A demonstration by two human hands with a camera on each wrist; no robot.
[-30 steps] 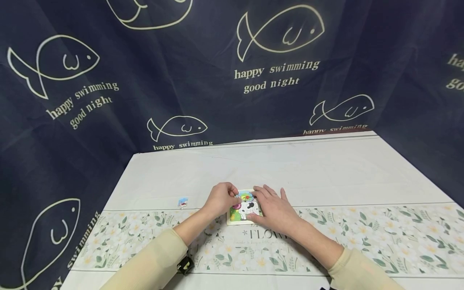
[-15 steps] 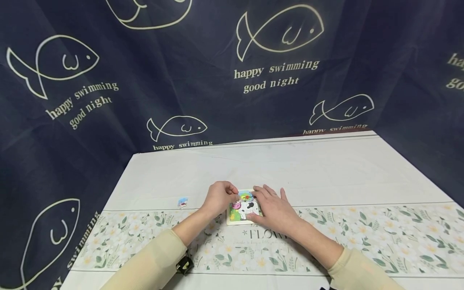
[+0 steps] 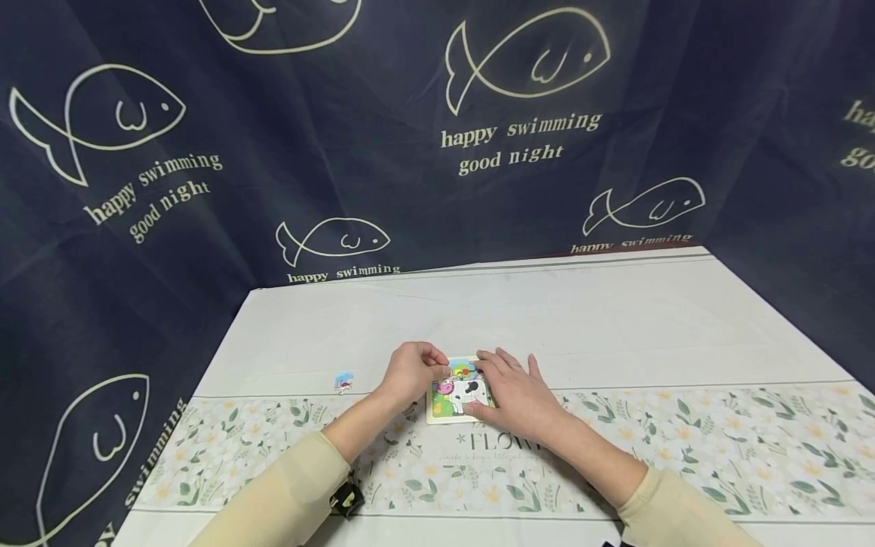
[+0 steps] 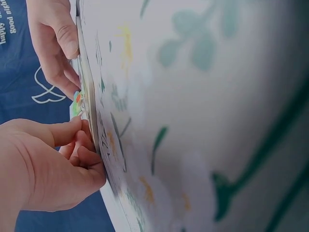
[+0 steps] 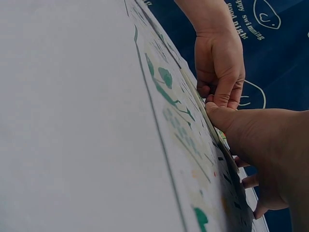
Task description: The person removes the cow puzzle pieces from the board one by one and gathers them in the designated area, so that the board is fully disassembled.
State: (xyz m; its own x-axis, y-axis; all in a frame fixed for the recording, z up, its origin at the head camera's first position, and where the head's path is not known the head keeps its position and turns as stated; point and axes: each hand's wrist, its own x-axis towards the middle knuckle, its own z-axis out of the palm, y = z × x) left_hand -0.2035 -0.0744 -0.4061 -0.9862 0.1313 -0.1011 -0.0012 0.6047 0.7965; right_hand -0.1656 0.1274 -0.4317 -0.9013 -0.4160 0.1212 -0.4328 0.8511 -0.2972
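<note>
A cow jigsaw puzzle [image 3: 469,391] in a pale wooden frame lies on the table between both hands. At its far left corner, the left hand [image 3: 412,372] pinches a puzzle piece with thumb and forefinger; the piece is mostly hidden by those fingers. In the left wrist view a colourful piece [image 4: 76,105] stands slightly raised beside that thumb. Over the puzzle's right side rests the right hand [image 3: 519,395], its fingers spread at the far corner and its thumb lying on the near part of the picture. A loose blue-and-white puzzle piece [image 3: 344,381] lies off to the left.
The table wears a white cloth [image 3: 547,311] with a floral band across its front half. Dark blue curtains [image 3: 410,175] printed with fish hang behind and at both sides. A black strap device [image 3: 346,499] sits under the left forearm.
The left thumb and fingers have shifted a little upward at the puzzle's far left corner, showing more of the cow's pink face. The right hand and the loose piece stay put.
</note>
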